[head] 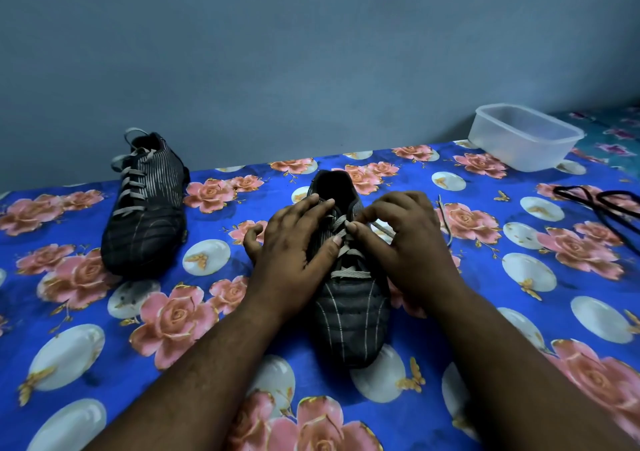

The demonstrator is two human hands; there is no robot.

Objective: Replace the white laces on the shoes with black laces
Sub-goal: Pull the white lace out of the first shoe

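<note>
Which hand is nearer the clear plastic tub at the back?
Right. The right hand pinches the white lace on the near black shoe, on the side toward the clear plastic tub; the left hand rests on the shoe's far side.

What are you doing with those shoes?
A person is taking the white lace out of the near shoe. The left hand rests on the shoe, and the right hand pinches the lace near the upper eyelets. The other shoe sits laced to the left. The black laces lie at the right, near a plastic tub.
</note>
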